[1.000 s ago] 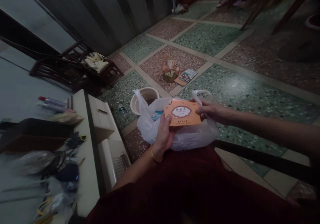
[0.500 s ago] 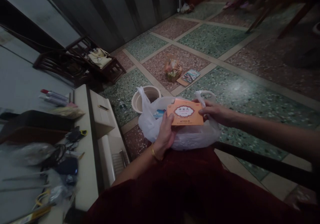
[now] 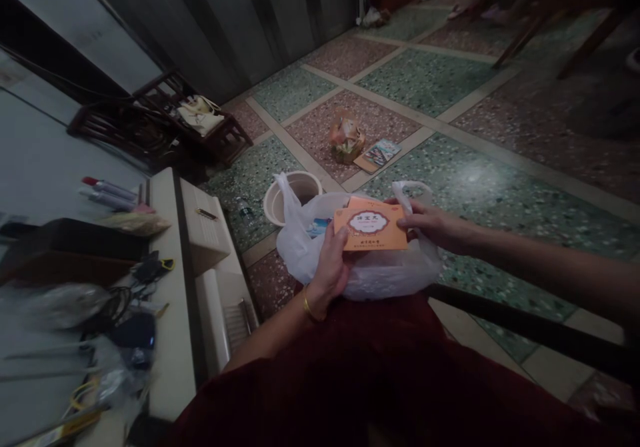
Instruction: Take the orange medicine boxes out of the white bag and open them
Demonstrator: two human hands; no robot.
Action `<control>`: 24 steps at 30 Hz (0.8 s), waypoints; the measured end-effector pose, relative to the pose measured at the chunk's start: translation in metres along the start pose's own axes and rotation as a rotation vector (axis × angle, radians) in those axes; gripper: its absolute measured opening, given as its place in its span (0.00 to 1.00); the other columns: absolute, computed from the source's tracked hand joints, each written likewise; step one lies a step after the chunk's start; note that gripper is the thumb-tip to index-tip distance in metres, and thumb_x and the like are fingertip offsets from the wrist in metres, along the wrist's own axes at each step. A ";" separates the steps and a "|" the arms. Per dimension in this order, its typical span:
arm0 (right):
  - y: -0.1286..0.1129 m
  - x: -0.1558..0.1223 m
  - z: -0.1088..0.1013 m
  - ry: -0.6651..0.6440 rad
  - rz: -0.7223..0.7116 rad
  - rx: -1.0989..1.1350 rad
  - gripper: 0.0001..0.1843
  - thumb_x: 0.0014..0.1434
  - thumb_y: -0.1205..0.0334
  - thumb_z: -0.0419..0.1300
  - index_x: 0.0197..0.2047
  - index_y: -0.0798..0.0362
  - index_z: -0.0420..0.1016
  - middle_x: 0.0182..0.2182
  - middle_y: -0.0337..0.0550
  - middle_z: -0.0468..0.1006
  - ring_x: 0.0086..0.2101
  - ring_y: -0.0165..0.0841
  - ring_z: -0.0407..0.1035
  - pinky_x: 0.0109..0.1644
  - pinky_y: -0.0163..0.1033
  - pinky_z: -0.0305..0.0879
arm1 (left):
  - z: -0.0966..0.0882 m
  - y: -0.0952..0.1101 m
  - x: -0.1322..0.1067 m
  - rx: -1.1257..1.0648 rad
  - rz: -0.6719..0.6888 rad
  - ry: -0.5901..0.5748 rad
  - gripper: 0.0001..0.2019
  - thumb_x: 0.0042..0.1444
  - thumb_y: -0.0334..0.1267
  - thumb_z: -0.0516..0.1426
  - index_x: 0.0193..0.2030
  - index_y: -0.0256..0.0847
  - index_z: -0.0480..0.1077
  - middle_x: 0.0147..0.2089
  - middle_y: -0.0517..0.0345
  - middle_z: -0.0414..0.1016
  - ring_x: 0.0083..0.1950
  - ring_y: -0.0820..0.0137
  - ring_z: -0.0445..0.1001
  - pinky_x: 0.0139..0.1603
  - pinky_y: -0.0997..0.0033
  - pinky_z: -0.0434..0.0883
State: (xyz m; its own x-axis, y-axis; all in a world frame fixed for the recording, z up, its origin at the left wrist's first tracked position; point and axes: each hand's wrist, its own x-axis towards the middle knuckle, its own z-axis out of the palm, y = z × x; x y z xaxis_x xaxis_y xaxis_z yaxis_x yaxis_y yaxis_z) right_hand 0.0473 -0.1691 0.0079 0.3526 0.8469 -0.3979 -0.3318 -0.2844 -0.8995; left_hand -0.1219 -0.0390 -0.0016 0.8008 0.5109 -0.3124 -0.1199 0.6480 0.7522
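An orange medicine box with a white label and dark lettering is held flat over a white plastic bag on my lap. My left hand grips its left edge, thumb on top. On the right edge, the thumb of my right hand presses the face while the other fingers are hidden beneath. Another orange piece sticks out behind the box's far edge. Inside the bag, left of the box, a blue-and-white pack shows in part.
A cream bucket stands on the floor beyond the bag. Farther off lie a tied plastic bag and booklets. On my left is a cluttered cabinet; a dark wooden chair stands behind it.
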 end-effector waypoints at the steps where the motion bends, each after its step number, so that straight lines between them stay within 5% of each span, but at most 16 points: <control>1: 0.001 0.000 0.000 -0.007 -0.007 0.001 0.39 0.48 0.52 0.67 0.60 0.50 0.59 0.55 0.48 0.65 0.44 0.34 0.66 0.35 0.30 0.67 | 0.000 0.000 0.000 -0.001 0.003 0.003 0.26 0.53 0.45 0.63 0.57 0.43 0.63 0.56 0.50 0.70 0.53 0.60 0.73 0.52 0.55 0.74; 7: 0.000 0.000 -0.002 0.000 -0.075 -0.028 0.40 0.48 0.40 0.67 0.58 0.53 0.63 0.50 0.50 0.69 0.38 0.30 0.66 0.31 0.28 0.64 | -0.001 0.004 0.000 0.017 -0.012 0.030 0.26 0.53 0.48 0.62 0.56 0.43 0.64 0.56 0.49 0.71 0.51 0.61 0.73 0.50 0.56 0.74; 13: -0.009 -0.003 0.003 0.071 -0.038 0.133 0.38 0.45 0.51 0.71 0.56 0.55 0.65 0.49 0.48 0.70 0.40 0.31 0.69 0.37 0.30 0.68 | -0.009 0.014 0.007 0.209 0.122 0.059 0.30 0.48 0.43 0.67 0.57 0.44 0.64 0.55 0.52 0.72 0.55 0.62 0.72 0.59 0.60 0.68; 16: -0.011 -0.003 0.004 0.087 -0.022 0.142 0.34 0.47 0.53 0.69 0.55 0.55 0.66 0.48 0.48 0.71 0.38 0.31 0.69 0.35 0.30 0.68 | -0.014 0.028 0.007 0.471 0.279 0.015 0.34 0.45 0.40 0.69 0.59 0.46 0.65 0.61 0.50 0.66 0.64 0.58 0.64 0.67 0.57 0.59; 20: -0.010 -0.003 0.005 0.132 0.003 0.153 0.32 0.45 0.55 0.69 0.53 0.55 0.67 0.44 0.46 0.72 0.35 0.28 0.68 0.33 0.29 0.67 | -0.011 0.051 0.000 0.993 0.521 -0.047 0.27 0.45 0.41 0.68 0.54 0.45 0.72 0.67 0.49 0.59 0.70 0.51 0.51 0.72 0.51 0.42; 24: -0.010 -0.005 0.009 0.116 0.018 0.142 0.31 0.45 0.57 0.68 0.52 0.56 0.68 0.44 0.47 0.72 0.37 0.29 0.68 0.36 0.29 0.67 | 0.001 0.061 -0.007 1.124 0.447 -0.200 0.33 0.37 0.42 0.72 0.54 0.44 0.73 0.60 0.45 0.69 0.65 0.45 0.57 0.71 0.47 0.39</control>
State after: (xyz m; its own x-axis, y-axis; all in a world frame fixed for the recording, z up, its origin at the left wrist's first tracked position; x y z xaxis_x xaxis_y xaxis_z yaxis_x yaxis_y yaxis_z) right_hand 0.0410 -0.1660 0.0207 0.4415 0.7822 -0.4396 -0.4564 -0.2260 -0.8606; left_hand -0.1337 -0.0037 0.0472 0.9068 0.4036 0.1213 0.0868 -0.4605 0.8834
